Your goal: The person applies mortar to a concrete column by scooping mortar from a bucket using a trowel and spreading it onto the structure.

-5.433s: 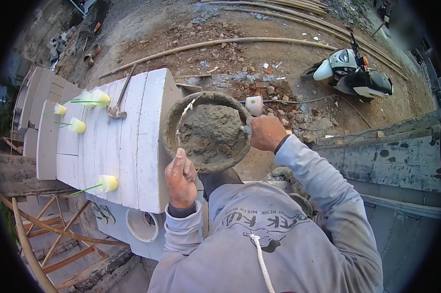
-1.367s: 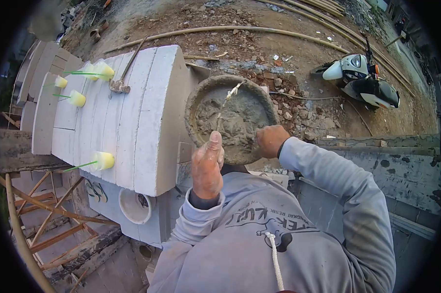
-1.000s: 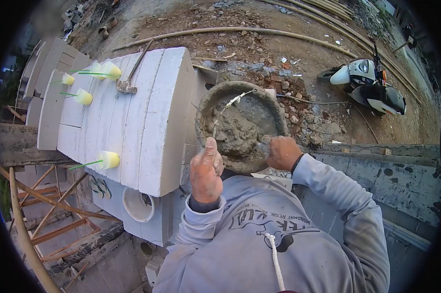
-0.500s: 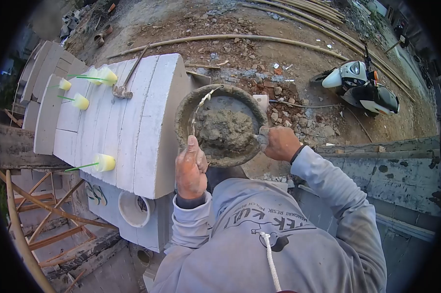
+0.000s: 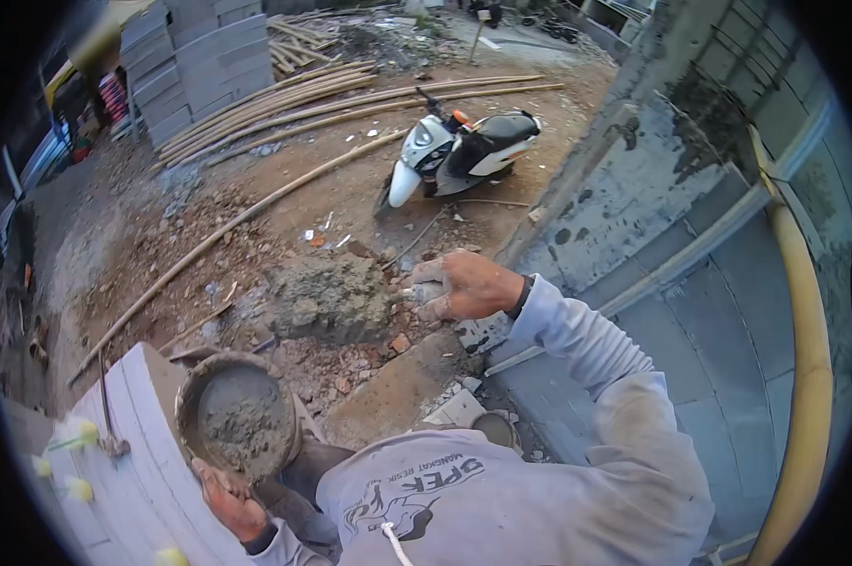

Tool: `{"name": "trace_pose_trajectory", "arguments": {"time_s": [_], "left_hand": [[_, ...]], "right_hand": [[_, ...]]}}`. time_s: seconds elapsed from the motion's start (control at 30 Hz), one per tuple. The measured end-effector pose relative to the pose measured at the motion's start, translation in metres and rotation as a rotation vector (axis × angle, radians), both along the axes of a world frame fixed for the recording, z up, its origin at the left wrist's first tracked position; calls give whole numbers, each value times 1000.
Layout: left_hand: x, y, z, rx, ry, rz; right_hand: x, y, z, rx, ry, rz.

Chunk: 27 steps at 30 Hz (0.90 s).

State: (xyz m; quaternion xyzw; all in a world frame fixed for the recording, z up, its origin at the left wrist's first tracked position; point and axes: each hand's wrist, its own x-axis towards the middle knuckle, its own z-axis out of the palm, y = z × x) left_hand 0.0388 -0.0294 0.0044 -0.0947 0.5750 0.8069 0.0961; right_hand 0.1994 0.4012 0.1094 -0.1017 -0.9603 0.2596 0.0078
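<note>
My right hand [image 5: 468, 285] is closed around the grip of a trowel [image 5: 413, 293]. A thick, rough heap of wet grey mortar [image 5: 331, 299] sits on the trowel and hides its blade. My left hand [image 5: 231, 502] grips the near edge of a round mortar bucket [image 5: 290, 424], lower left. More mortar [image 5: 242, 415] lies inside that bucket, which is against the pale block stack. Most of the left fingers are hidden under the rim.
Pale blocks [image 5: 148, 453] at lower left carry a hammer [image 5: 115, 443] and drink cups [image 5: 79, 490]. On the right stand a grey block wall [image 5: 690, 330] and a bamboo pole [image 5: 803, 377]. A scooter [image 5: 468, 151] is parked beyond, near long bamboo poles [image 5: 284, 108].
The view has turned right. My right hand has lifted the trowel out of the bucket, loaded with mortar, and carried it right toward the wall. My left hand still holds the bucket.
</note>
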Motion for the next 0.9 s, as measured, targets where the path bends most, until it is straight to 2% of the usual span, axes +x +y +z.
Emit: {"name": "trace_pose_trajectory", "arguments": {"time_s": [0.07, 0.1, 0.13, 0.23, 0.27, 0.33, 0.37, 0.43, 0.47, 0.57, 0.6, 0.73, 0.77, 0.8, 0.87, 0.9], "left_hand": [[-12, -3, -3, -138, -30, 69], [-19, -24, 1, -717, 411, -353], [-26, -46, 4, -1191, 1004, -475], [-30, -39, -2, -896, 1219, -644], [-24, -32, 2, -877, 1102, -610], [-8, -13, 9, -904, 824, -497], [-3, -6, 14, -916, 772, -471], [3, 2, 20, -928, 666, -419], [5, 5, 23, -916, 628, -402], [3, 8, 28, -748, 419, -326], [0, 6, 30, -647, 329, -280], [-19, 26, 6, -207, -39, -60], [-19, 22, 1, -103, -124, 39], [-16, 20, 2, -84, -97, -27], [-18, 21, 2, 10, -119, -109], [-15, 33, 11, -14, -109, -107]], "right_hand": [[45, 37, 42, 4, 46, -56], [70, 48, 78, -22, 1, -153], [99, 65, 102, -181, 21, -301], [186, 114, 179, -120, 73, -636], [217, 140, 202, -211, 117, -702], [283, 190, 250, -224, 100, -910], [308, 214, 267, -239, 81, -1023], [317, 235, 288, -188, 141, -1444], [312, 234, 293, -107, 148, -1498], [328, 255, 299, -274, 250, -1363], [328, 263, 290, -215, 392, -1383], [297, 261, 253, -116, 259, -1239], [271, 244, 234, -103, 255, -1139], [241, 228, 214, 83, 183, -1002], [169, 182, 165, -132, 168, -881], [134, 158, 143, -57, 61, -772]]}}
